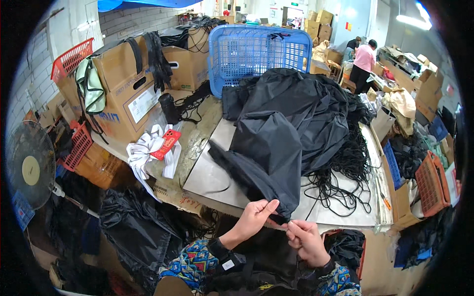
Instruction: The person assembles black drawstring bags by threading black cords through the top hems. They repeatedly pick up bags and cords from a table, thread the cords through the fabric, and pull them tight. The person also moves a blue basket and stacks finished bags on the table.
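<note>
A black fabric bag (270, 150) lies across the front of a larger heap of black fabric (308, 111) on the table. Its gathered corner hangs at the table's near edge between my two hands. My left hand (254, 221) is closed on that corner, thumb on top. Just to the right, my right hand (307, 240) pinches right beside the tip of the corner. What lies between its fingertips is too small to make out. Thin black cords (343, 185) spill in a tangle from the heap's right side.
Behind the heap stands a blue plastic basket (259, 54). A red phone (166, 144) rests on white straps (143, 153) at left, near a cardboard box (121, 86). A fan (30, 167) stands far left. Black fabric (138, 232) hangs low at left. A person (364, 61) works farther back.
</note>
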{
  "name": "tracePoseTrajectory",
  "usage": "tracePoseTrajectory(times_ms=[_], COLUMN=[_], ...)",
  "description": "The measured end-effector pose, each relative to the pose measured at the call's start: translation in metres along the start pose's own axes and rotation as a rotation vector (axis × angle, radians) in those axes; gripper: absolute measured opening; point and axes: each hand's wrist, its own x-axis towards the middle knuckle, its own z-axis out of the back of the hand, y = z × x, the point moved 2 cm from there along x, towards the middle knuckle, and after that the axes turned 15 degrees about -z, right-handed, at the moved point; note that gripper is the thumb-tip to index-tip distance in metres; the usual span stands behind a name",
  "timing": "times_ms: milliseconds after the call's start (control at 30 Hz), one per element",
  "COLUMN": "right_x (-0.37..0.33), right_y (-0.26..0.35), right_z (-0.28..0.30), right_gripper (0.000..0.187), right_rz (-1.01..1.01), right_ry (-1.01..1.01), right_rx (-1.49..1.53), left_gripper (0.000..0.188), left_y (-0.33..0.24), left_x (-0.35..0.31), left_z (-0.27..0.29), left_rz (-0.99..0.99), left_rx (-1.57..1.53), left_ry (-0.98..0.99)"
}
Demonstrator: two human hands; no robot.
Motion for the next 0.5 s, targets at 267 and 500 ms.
tracePoseTrajectory(times_ms=[267, 500], right_x=[-0.022, -0.001], right_y=[0.013, 0.008], right_z=[0.018, 0.013], right_gripper=[0.015, 0.019], right_rz=[0.526, -0.041], right_ry=[-0.287, -0.050], right_rx=[-0.976, -0.228], left_gripper=[0.039, 0.046], left_y=[-0.013, 0.009], left_x=[0.007, -0.009], left_z=[0.021, 0.014], left_rz=[0.010, 0.056], left_rx=[-0.263, -0.047], left_ry=[-0.407, 0.041])
